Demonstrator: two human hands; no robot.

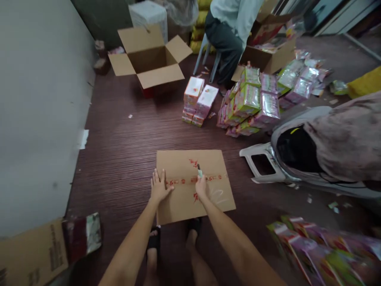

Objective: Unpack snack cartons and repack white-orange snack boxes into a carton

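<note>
We see a sealed cardboard box (195, 186) of plain brown board lying on the dark, ribbed wood-grain floor (119, 151), just in front of our sandalled feet, its centre seam covered by a strip of red-printed tape (181, 181). Our left hand (160, 186) lies open, palm flat on the box's left edge beside the tape. Our right hand (201, 186) is closed around a small utility knife (199, 171), its tip on the tape near the middle of the seam. Farther back stands an open cardboard carton (150, 59), flaps spread; we cannot tell what is inside. Near it rise two short stacks of small white-topped boxes (198, 101) and a heap of glossy pink and green packets (253, 101). Behind the heap, another open carton (268, 47) holds more packets, next to a seated person (229, 28).
</note>
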